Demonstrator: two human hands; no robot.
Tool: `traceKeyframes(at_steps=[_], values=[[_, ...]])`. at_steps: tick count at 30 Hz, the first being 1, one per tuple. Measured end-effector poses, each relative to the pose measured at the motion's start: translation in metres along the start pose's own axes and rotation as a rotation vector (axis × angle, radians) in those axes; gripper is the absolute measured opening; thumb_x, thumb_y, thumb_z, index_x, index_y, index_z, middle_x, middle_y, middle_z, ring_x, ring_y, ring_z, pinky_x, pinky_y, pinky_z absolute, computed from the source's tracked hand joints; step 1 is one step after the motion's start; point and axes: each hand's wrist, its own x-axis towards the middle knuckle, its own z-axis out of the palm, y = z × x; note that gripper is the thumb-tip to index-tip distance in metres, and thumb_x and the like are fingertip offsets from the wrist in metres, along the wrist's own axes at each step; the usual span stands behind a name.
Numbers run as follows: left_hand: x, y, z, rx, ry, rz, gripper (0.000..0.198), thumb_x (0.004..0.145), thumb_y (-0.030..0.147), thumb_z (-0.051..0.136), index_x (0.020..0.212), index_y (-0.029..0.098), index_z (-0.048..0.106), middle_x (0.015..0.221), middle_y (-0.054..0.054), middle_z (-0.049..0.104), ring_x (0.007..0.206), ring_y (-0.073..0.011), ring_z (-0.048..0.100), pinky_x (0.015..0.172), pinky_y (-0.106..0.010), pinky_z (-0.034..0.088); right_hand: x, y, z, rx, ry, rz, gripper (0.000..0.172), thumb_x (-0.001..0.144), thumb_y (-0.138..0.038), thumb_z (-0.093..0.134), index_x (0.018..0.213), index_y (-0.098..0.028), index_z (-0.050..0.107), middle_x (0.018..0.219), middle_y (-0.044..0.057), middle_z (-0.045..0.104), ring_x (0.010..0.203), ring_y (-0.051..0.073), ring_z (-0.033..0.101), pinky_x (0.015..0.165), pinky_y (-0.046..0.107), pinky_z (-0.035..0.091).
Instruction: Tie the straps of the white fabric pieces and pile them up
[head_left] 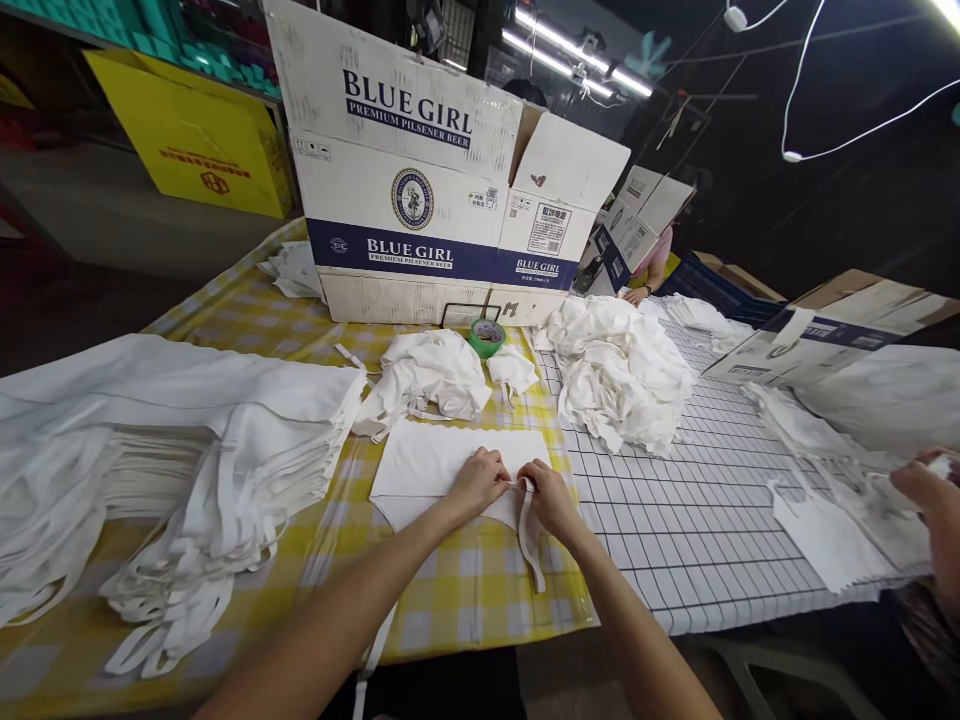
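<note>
A flat white fabric piece with a curved lower edge lies at the frame's centre, near the front edge of a desk spread with yellow-and-white checked cloth. The left hand has its fingertips pinched together on the piece's lower edge; the right hand, just beside, pinches a narrow white fabric strap that hangs toward the lower centre. A strip of checked cloth shows between the piece and a thick stack of white strapped fabric at left. Right of centre, black-gridded white cloth gives sideways room, up to another person's hand at the right edge. Behind, a crumpled white fabric pile, a green tape roll and a large white fabric heap crowd the middle; a tall white-and-blue cardboard box blocks the upper centre.
</note>
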Motion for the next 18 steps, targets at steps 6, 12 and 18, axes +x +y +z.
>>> traceKeyframes(at_steps=[6, 12, 18], values=[[0.0, 0.001, 0.0, -0.031, 0.003, -0.018, 0.01, 0.076, 0.02, 0.059, 0.075, 0.021, 0.069, 0.081, -0.001, 0.06, 0.085, -0.017, 0.048, 0.077, -0.029, 0.038, 0.001, 0.002, 0.002, -0.064, -0.006, -0.016, 0.024, 0.067, -0.003, 0.04, 0.071, -0.019, 0.058, 0.071, 0.001, 0.055, 0.062, 0.013, 0.046, 0.058, 0.022, 0.031], [-0.001, 0.003, -0.003, -0.039, 0.002, -0.023, 0.01, 0.077, 0.021, 0.059, 0.076, 0.021, 0.069, 0.082, -0.001, 0.06, 0.086, -0.0174, 0.048, 0.077, -0.03, 0.038, 0.0, -0.002, 0.007, -0.102, 0.035, -0.033, 0.027, 0.068, -0.001, 0.039, 0.075, -0.019, 0.058, 0.074, 0.002, 0.056, 0.063, 0.013, 0.047, 0.058, 0.023, 0.031], [-0.002, 0.002, -0.001, -0.03, 0.006, -0.013, 0.01, 0.076, 0.02, 0.059, 0.075, 0.021, 0.069, 0.081, -0.001, 0.06, 0.085, -0.0167, 0.047, 0.077, -0.03, 0.037, -0.01, -0.01, 0.016, -0.109, 0.106, -0.031, 0.025, 0.072, -0.003, 0.037, 0.078, -0.019, 0.056, 0.075, 0.002, 0.054, 0.064, 0.014, 0.046, 0.059, 0.024, 0.031]])
